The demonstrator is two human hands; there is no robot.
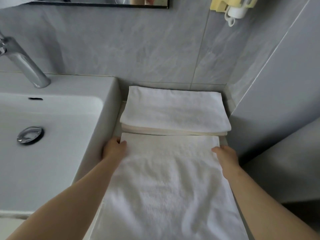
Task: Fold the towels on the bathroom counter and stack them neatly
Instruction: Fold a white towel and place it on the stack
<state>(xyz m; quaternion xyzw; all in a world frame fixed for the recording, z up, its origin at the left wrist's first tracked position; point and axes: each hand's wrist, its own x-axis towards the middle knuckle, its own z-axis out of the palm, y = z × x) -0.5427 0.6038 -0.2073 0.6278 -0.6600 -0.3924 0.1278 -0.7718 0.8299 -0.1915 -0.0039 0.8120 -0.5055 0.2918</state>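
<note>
A long white towel (166, 184) lies spread lengthwise along the narrow counter, running from the near edge of the view to a stack of folded white towels (174, 111) against the back wall. My left hand (114, 149) pinches the spread towel's far left corner, thumb on top. My right hand (225, 156) grips its far right corner the same way. The far edge of the spread towel lies just short of the stack's front edge. The stack holds at least two folded towels, a cream-edged one under the top white one.
A white basin (52, 129) with a chrome drain (29, 135) and a chrome faucet (22, 61) stands to the left, its side wall beside my left hand. Grey tiled walls close the back and right. A yellow holder with a white bottle (235, 7) hangs on the wall above.
</note>
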